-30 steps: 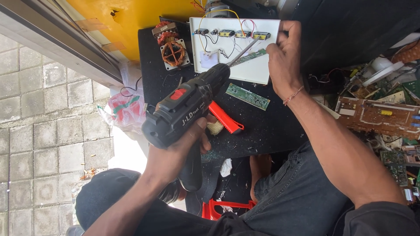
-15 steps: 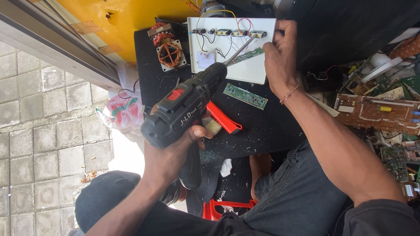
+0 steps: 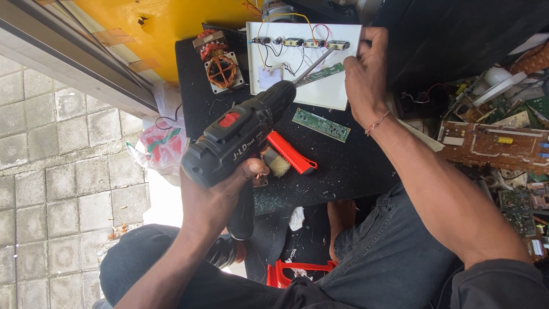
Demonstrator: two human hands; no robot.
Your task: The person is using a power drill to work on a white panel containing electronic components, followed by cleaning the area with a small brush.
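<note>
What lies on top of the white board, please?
On the white board lie small switches joined by wires and a narrow green circuit strip. The right hand covers its right edge, hiding whatever is there.

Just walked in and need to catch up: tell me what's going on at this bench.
A person works at a black table. The left hand grips a black cordless drill, its bit aimed at a narrow green circuit strip lying on a white board wired with small components. The right hand steadies that board at its edge. A red-handled brush and another green circuit board lie nearby.
</note>
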